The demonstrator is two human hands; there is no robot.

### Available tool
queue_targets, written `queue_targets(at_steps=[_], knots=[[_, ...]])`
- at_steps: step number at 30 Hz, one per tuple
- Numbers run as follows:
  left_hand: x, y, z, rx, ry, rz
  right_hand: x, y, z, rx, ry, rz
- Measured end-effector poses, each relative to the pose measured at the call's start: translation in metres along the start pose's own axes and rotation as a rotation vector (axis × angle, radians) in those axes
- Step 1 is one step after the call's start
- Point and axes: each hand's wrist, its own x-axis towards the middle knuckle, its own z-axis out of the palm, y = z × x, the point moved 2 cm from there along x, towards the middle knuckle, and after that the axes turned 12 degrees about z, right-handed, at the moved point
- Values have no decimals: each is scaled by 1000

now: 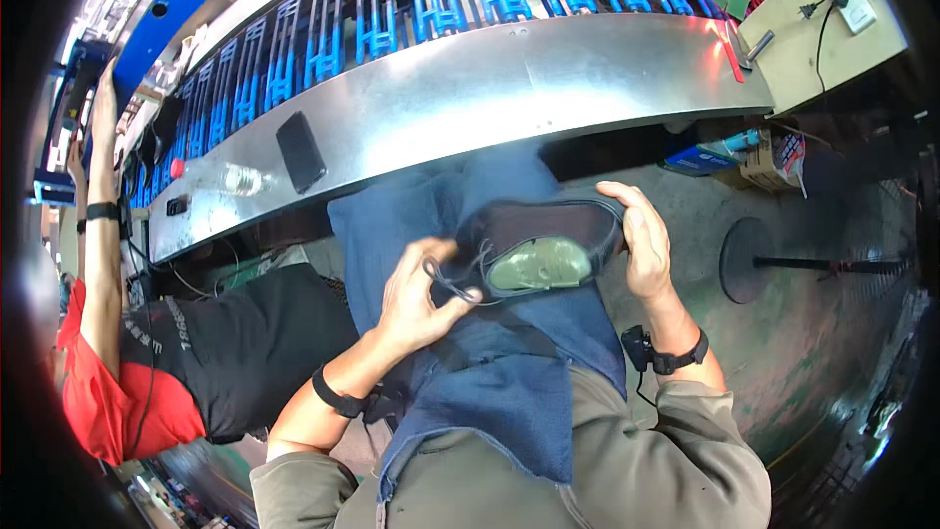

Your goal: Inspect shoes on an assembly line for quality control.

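Above my lap a dark shoe upper (553, 222) is held up, with a shiny green shoe last (539, 264) showing in its opening. My right hand (646, 250) grips the upper's right end, thumb and fingers around the edge. On the other side my left hand (411, 299) is closed, pinching a loop of thin dark cord (448, 281) that runs to the upper's left end. Slight blur covers the left fingertips. A blue apron (490, 411) hangs over my front and legs beneath the shoe.
A metal bench edge (441, 88) runs ahead, with a black phone (300, 152) and a clear bottle (243, 179) on it. Behind it is a blue rack conveyor (377, 15) carrying shoes. A hammer (756, 51) lies at right. A red-sleeved co-worker (103, 382) sits left.
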Motion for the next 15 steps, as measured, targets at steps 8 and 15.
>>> queue_targets(at_steps=[8, 15], knots=[[96, -44, 38, -219, 33, 589, 55, 49, 33, 13, 205, 50], [189, -149, -46, -880, 386, -354, 281, -15, 60, 179, -305, 258]])
